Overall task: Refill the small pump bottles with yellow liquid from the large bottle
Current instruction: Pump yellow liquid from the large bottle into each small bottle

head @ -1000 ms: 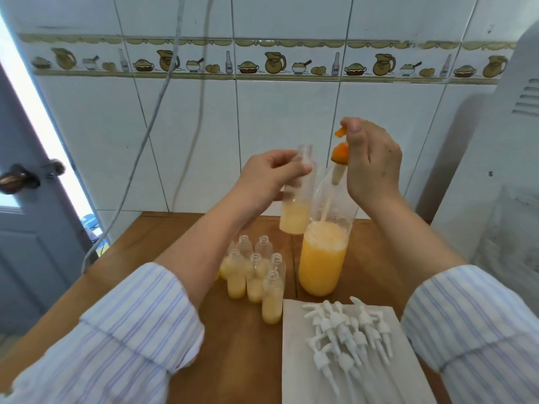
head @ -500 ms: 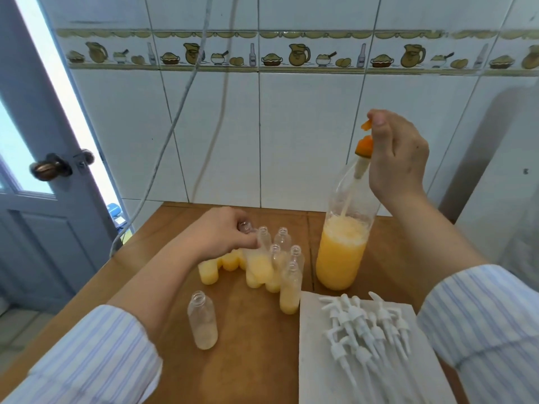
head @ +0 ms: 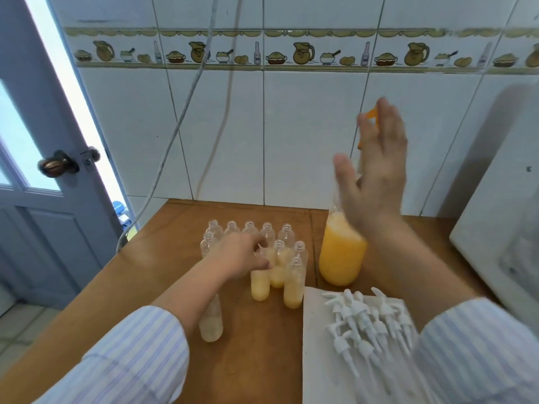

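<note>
Fingers of the right hand have sprung open off the large bottle on the table, while the left hand pinches another small bottle among the cluster, signalling the next refill.

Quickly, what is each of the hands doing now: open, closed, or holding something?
Left hand: fingers curled around a small bottle in the cluster.
Right hand: open, fingers straight, in front of the large bottle.

Clear plastic small bottles on smooth wood table (glossy wall tiles behind).
</note>
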